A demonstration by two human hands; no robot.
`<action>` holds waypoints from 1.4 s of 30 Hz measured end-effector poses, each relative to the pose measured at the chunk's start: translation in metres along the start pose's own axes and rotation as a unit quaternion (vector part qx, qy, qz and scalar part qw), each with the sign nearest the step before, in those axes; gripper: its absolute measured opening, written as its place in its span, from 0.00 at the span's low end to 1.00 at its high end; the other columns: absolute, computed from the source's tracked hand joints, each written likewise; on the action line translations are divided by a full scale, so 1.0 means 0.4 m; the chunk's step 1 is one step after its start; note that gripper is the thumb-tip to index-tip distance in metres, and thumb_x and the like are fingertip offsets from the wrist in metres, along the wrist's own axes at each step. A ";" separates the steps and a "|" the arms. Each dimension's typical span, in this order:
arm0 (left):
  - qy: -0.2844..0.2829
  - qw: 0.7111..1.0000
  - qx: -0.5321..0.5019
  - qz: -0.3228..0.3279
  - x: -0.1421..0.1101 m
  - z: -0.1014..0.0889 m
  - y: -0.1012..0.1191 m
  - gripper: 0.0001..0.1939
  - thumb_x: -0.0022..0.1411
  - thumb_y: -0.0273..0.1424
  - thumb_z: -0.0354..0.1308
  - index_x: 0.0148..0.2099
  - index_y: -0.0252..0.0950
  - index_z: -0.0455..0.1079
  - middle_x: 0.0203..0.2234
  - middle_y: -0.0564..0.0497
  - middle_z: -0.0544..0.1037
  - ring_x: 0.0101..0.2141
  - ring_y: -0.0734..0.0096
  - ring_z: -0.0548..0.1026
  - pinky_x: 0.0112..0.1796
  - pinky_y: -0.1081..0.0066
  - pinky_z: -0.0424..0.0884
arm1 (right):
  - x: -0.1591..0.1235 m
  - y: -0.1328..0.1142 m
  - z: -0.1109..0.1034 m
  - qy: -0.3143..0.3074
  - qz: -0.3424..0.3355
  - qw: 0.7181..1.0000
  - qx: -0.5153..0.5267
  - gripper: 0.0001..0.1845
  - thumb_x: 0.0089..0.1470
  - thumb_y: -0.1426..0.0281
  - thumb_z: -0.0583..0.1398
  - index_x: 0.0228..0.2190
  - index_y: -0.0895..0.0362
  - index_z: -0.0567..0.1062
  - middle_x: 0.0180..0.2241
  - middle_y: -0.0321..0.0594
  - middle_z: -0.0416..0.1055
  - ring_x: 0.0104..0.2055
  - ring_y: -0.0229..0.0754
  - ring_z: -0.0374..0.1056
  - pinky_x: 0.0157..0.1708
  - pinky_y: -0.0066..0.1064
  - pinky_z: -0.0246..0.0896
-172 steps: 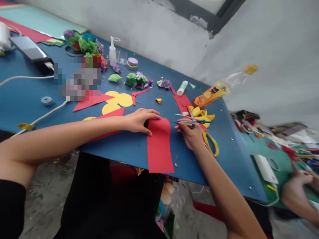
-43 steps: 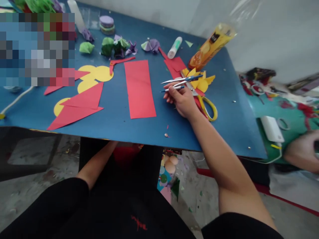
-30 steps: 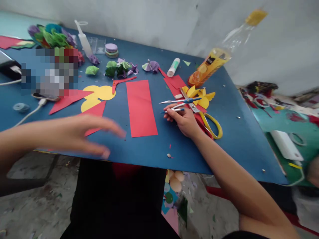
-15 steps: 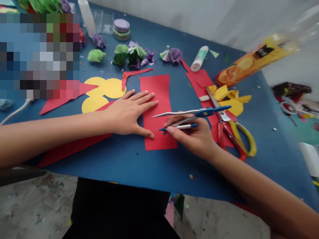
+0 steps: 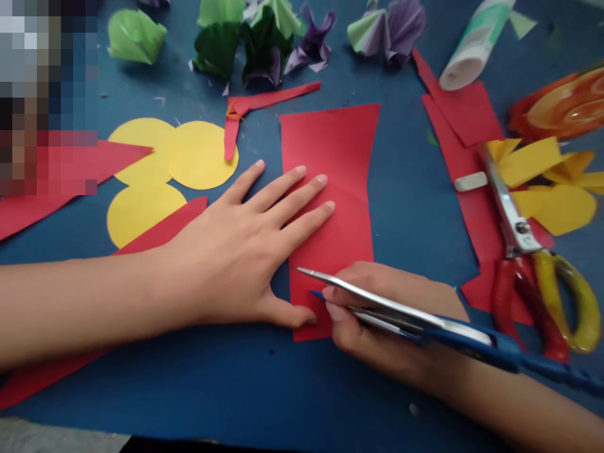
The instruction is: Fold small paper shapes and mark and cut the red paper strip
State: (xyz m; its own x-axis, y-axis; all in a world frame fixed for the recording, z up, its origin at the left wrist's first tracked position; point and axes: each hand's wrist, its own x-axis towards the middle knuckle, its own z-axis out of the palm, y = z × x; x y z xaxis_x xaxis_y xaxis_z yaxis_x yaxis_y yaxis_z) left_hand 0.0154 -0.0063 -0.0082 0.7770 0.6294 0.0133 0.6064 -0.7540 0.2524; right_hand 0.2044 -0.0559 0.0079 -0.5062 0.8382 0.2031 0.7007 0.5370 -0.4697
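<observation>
My left hand [image 5: 255, 251] lies flat with fingers spread over the left part of a red paper rectangle [image 5: 330, 151], which has a faint crease across it. In my right hand [image 5: 401, 283] is a drawing compass [image 5: 425, 319], blue at the hinge with silver legs, pinched near its blue pencil tip between thumb and fingers. Its needle leg reaches toward the paper's left edge, low down. The pencil tip is just above or on the paper; I cannot tell which. Under my left wrist lies a pointed red paper piece [image 5: 184, 220], partly hidden.
Yellow paper circles [image 5: 202, 157] and a bent red strip [image 5: 283, 96] lie left and behind. To the right are scissors [image 5: 523, 233], red paper scraps, a white eraser [image 5: 470, 182] and yellow pieces [image 5: 557, 207]. A glue stick [image 5: 476, 44] and crumpled green paper [image 5: 136, 38] sit farther back.
The view has come closer to the table. My right hand has tilted the compass, its hinge swinging down toward me over my wrist. My left hand still presses on the red paper.
</observation>
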 end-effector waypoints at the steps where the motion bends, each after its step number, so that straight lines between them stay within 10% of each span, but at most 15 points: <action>1: 0.004 1.000 0.001 0.002 0.000 0.002 0.000 0.44 0.55 0.58 0.41 0.64 0.32 0.49 0.64 0.44 0.50 0.62 0.47 0.49 0.60 0.49 0.41 | 0.001 -0.001 0.001 0.000 -0.003 1.000 -0.009 0.09 0.51 0.77 0.53 0.22 0.54 0.67 0.19 0.32 0.72 0.22 0.32 0.68 0.21 0.22 0.61; 19: -0.001 1.000 -0.025 -0.009 0.002 0.011 -0.005 0.46 0.52 0.59 0.45 0.65 0.37 0.47 0.64 0.47 0.48 0.62 0.44 0.46 0.60 0.48 0.37 | -0.003 -0.007 0.001 -0.015 0.050 0.998 -0.044 0.12 0.51 0.75 0.52 0.19 0.53 0.67 0.20 0.35 0.71 0.23 0.36 0.69 0.25 0.25 0.64; 27: -0.017 0.998 -0.052 -0.007 0.004 0.009 -0.009 0.47 0.51 0.58 0.49 0.65 0.36 0.47 0.65 0.46 0.47 0.63 0.42 0.44 0.60 0.47 0.34 | 0.011 0.017 -0.002 -0.122 -0.015 0.992 -0.009 0.11 0.48 0.77 0.51 0.19 0.54 0.67 0.17 0.31 0.70 0.19 0.34 0.66 0.21 0.24 0.60; 36: -0.014 0.999 -0.049 -0.015 0.004 0.007 -0.005 0.46 0.51 0.59 0.47 0.65 0.38 0.46 0.64 0.48 0.48 0.63 0.44 0.45 0.60 0.48 0.34 | 0.005 0.005 -0.004 -0.021 0.018 0.999 -0.045 0.12 0.50 0.77 0.52 0.19 0.54 0.67 0.18 0.35 0.70 0.22 0.35 0.68 0.23 0.25 0.61; 42: -0.019 0.999 -0.045 -0.008 0.005 0.007 -0.008 0.47 0.51 0.59 0.47 0.66 0.37 0.46 0.65 0.46 0.46 0.63 0.42 0.45 0.60 0.47 0.34 | 0.006 0.028 -0.004 -0.155 -0.018 0.988 0.021 0.10 0.48 0.75 0.53 0.20 0.53 0.67 0.18 0.31 0.70 0.19 0.34 0.65 0.22 0.25 0.59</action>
State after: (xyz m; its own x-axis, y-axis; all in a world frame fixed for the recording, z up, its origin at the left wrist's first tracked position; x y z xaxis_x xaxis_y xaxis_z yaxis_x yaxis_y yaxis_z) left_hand 0.0153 -0.0032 -0.0116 0.7739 0.6326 -0.0286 0.6031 -0.7226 0.3379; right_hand 0.2117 -0.0476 0.0045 -0.6646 0.7456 -0.0497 0.6616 0.5561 -0.5030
